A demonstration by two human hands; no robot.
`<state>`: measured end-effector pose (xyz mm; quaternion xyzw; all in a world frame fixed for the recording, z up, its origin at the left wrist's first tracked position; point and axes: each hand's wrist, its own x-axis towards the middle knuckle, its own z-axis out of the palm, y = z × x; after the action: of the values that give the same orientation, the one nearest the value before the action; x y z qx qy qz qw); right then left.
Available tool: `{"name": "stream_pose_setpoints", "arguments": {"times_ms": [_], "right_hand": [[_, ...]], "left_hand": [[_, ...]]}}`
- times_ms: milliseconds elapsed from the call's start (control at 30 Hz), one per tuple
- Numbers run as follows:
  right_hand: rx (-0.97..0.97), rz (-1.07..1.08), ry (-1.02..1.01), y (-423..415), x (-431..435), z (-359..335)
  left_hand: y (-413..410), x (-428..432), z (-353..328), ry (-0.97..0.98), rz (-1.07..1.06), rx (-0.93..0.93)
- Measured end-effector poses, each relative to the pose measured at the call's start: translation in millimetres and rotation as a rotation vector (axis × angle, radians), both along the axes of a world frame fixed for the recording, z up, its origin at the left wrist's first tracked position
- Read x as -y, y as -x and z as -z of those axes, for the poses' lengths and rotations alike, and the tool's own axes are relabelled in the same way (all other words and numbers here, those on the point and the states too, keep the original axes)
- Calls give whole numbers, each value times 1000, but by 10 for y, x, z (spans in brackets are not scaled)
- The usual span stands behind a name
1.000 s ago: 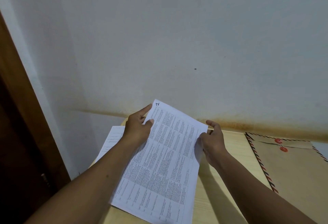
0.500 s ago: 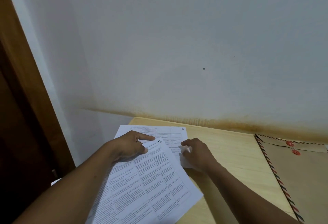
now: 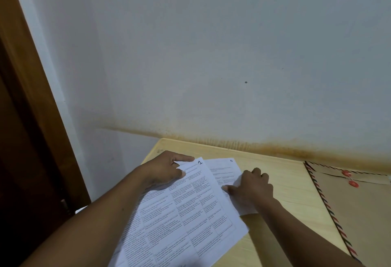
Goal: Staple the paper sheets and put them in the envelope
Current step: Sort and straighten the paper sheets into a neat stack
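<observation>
A printed sheet marked "1" (image 3: 186,211) lies tilted on the light wooden table (image 3: 281,184), on top of a second printed sheet (image 3: 224,171) whose far corner shows. My left hand (image 3: 167,170) presses the top left corner of sheet "1", index finger stretched along its far edge. My right hand (image 3: 250,188) pinches the right edge of the lower sheet, lifting it a little. A brown envelope (image 3: 355,209) with a striped border and red string buttons lies flat at the right, apart from both hands. No stapler is in view.
The table's far edge meets a white wall (image 3: 211,55) with a brown stain along it. A dark wooden door frame (image 3: 31,118) stands at the left, beyond the table's left edge. Bare tabletop lies between the sheets and the envelope.
One second ago both hands held sheet "1" up off the table. It now lies flat over the second sheet, the left hand pressing it, the right hand pinching the lower sheet's edge.
</observation>
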<state>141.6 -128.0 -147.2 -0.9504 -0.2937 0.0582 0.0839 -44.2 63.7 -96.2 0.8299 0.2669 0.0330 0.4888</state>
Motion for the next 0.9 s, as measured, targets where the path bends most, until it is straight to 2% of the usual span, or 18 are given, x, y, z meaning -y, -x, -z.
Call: {"name": "stream_pose_setpoints", "arguments": {"times_ms": [533, 767, 900], "right_hand": [[-119, -60, -133, -12, 31, -138], [-364, -24, -341, -57, 73, -146], [-509, -24, -403, -125, 84, -168]], "left_hand": [[-162, 92, 47, -17, 28, -19], [-138, 27, 89, 54, 6, -3], [-161, 42, 49, -7, 27, -1]]}}
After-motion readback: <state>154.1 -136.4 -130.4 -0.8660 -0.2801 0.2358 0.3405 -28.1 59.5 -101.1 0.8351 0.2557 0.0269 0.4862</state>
